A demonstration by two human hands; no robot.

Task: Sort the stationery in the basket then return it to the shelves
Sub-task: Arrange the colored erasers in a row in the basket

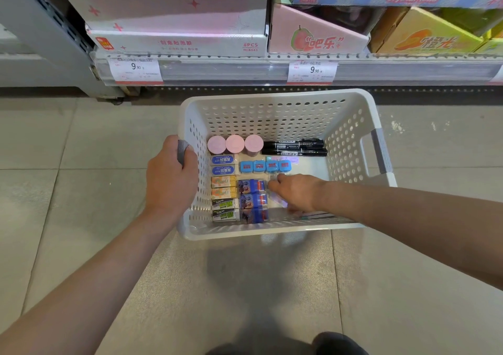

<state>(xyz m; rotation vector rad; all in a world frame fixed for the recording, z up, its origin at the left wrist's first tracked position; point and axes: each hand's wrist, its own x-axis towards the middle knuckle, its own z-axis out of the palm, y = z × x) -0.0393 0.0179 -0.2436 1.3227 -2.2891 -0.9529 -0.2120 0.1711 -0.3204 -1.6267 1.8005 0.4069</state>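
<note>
Gripped the grey handle [183, 149] of the white perforated basket [275, 109] on the floor with the left hand [170, 176], right hand [295, 192] curled on a clear packet [277, 198] beside blue erasers [253, 201].

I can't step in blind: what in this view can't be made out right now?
Head view only:
- Item under the right hand: clear and blurred, mostly covered by the fingers.
- Flat items along the basket's near wall: hidden by the right forearm.
- Price tags: small print unreadable.
- Upper shelf boxes: cut off by the top edge.
</note>
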